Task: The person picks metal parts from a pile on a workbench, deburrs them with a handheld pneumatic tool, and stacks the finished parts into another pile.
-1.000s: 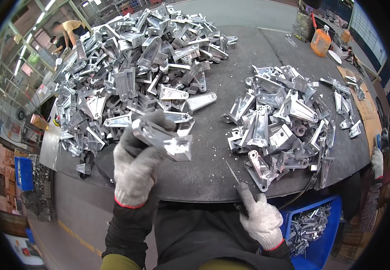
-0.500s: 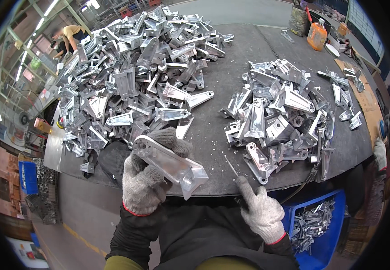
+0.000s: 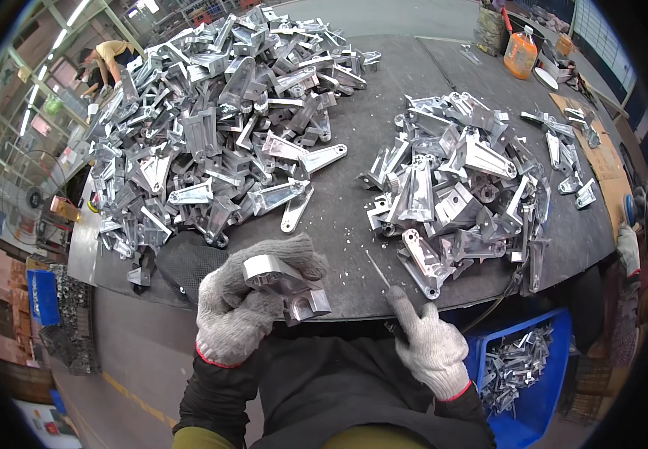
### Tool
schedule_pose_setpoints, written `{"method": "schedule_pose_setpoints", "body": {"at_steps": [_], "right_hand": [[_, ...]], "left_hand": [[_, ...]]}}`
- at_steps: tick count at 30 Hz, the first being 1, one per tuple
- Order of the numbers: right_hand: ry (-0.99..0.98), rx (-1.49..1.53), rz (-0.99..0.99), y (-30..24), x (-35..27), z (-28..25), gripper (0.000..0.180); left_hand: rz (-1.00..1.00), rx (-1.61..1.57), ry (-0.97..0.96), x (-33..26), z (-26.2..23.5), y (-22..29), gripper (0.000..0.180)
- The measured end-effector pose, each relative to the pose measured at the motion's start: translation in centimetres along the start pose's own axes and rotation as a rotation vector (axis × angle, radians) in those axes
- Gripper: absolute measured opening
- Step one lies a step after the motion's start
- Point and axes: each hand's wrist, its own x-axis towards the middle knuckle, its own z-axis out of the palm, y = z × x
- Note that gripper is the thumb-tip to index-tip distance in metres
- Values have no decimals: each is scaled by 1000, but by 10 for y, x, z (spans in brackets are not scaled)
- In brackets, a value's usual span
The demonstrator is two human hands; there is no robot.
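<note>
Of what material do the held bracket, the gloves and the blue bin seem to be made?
Bracket: silvery metal, possibly cast aluminium; smooth, with bright reflections. Gloves: matt knitted textile, perhaps cotton or a blend; the knit texture shows. Blue bin: probably moulded plastic, smooth-looking, with evenly coloured walls.

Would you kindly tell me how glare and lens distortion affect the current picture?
Head view: bright glints on the bracket in the left hand and on the heaped metal parts; head view: the near edge of the table bows, and the corners fall to black.
</note>
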Motion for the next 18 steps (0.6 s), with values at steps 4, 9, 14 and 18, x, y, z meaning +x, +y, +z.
{"method": "schedule_pose_setpoints", "body": {"at_steps": [4, 9, 14, 18], "right_hand": [[8, 1, -1, -1, 0, -1, 84], [-15, 4, 0, 0, -1, -1, 84], [-57, 274, -50, 8, -5, -16, 84], [-237, 423, -227, -19, -23, -79, 72]], "left_hand": [[27, -27, -54, -3, -3, -2, 57], [-34, 37, -11, -5, 3, 7, 58], [-27, 140, 65, 0, 12, 12, 46], [94, 358, 140, 8, 17, 8, 29]]}}
